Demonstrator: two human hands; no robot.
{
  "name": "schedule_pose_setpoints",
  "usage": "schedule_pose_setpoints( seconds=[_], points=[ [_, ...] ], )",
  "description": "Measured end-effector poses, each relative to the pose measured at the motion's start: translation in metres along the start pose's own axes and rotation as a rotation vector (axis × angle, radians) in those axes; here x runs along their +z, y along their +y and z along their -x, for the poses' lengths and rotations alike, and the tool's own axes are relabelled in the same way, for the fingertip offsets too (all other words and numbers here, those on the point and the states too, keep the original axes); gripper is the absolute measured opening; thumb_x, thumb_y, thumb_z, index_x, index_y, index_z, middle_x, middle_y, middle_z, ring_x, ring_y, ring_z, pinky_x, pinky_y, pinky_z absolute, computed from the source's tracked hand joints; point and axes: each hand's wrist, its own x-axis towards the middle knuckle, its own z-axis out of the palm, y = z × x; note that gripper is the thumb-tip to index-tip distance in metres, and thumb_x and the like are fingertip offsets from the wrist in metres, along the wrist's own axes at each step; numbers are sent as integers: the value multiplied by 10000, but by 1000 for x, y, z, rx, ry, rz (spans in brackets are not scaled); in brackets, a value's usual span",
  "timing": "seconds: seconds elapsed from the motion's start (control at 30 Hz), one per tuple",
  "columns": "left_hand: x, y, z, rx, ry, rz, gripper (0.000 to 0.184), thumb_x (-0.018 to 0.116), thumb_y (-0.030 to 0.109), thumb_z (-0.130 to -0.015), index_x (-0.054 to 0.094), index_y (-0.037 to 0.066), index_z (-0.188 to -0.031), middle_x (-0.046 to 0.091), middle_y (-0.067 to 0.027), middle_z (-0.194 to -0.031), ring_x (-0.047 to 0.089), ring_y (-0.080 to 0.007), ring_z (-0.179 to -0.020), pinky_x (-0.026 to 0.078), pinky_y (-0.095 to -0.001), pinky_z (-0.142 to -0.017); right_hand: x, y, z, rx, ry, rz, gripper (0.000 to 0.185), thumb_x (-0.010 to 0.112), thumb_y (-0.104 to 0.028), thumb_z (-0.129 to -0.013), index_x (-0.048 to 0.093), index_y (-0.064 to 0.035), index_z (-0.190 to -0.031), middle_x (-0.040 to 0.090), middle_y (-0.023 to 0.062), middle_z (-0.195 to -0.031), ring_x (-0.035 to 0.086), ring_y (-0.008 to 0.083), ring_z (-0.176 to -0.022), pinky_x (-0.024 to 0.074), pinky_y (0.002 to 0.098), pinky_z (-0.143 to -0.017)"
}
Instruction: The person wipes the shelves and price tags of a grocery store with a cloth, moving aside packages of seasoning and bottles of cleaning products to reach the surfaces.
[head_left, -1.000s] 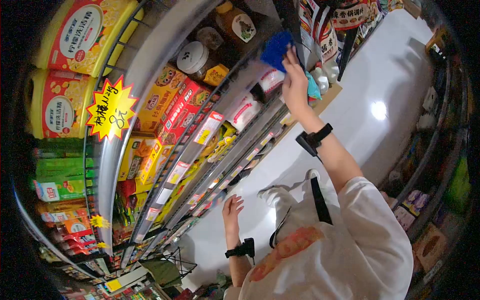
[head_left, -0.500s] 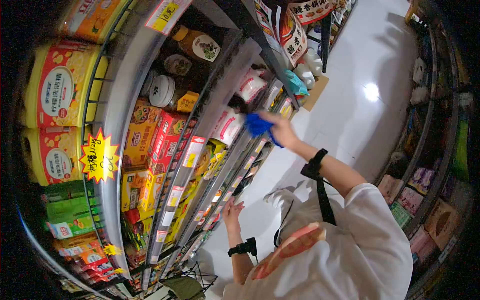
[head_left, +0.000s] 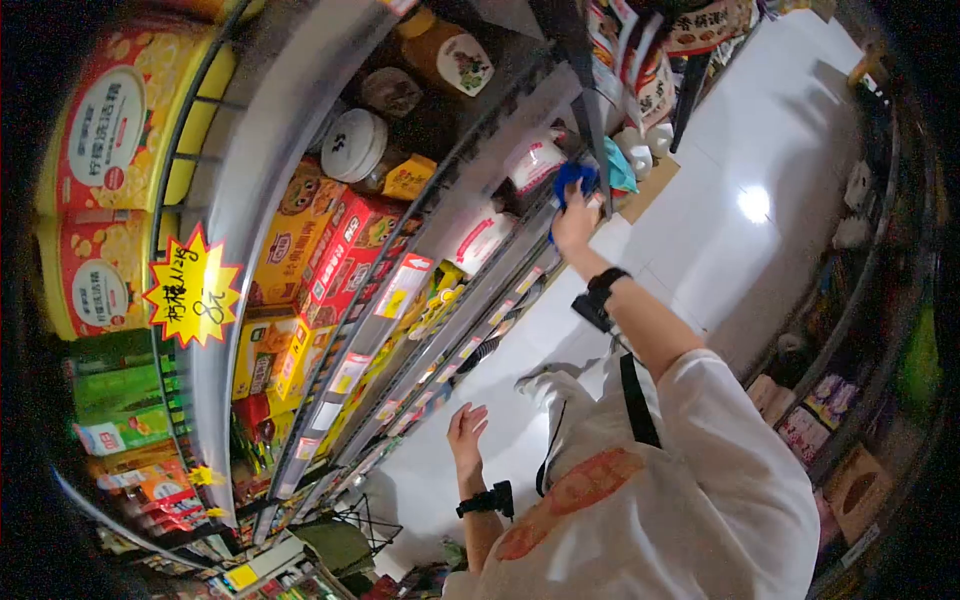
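Observation:
My right hand [head_left: 574, 226] grips a crumpled blue cloth [head_left: 573, 184] at the front edge of a shelf. Beside the cloth, a white packet with red print [head_left: 536, 162] rests on that shelf. A second white packet [head_left: 480, 238] lies nearer to me. My left hand [head_left: 466, 436] hangs over the floor, holding nothing, its fingers loosely stretched and apart. It is close to the lower shelf fronts, but I see no contact.
Shelves on the left hold yellow jugs [head_left: 100, 280], red boxes [head_left: 350, 250] and a white-lidded jar [head_left: 354, 145]. A star-shaped price sign [head_left: 196, 290] sticks out from them. White floor [head_left: 720, 260] runs to another shelf [head_left: 850, 330] on the right. A folding chair [head_left: 345, 535] stands at the bottom.
My right hand has moved the blue cloth farther along the shelf edge, up and to the right. The view has shifted slightly. My left hand remains low, its fingers more raised.

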Motion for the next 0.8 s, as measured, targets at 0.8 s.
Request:
schedule_pose_setpoints(
  seconds=[0.8],
  points=[
    [-38, -48, 2, -106, 125, 219, 341, 570, 259, -949, 543, 44, -1212, 670, -117, -1102, 638, -229, -1035, 509, -371, -881, 12, -3, 19, 430, -159, -768, 520, 502, -14, -808, 464, -89, -1320, 599, 87, -1065, 588, 264, -955, 500, 424, -878]
  ],
)
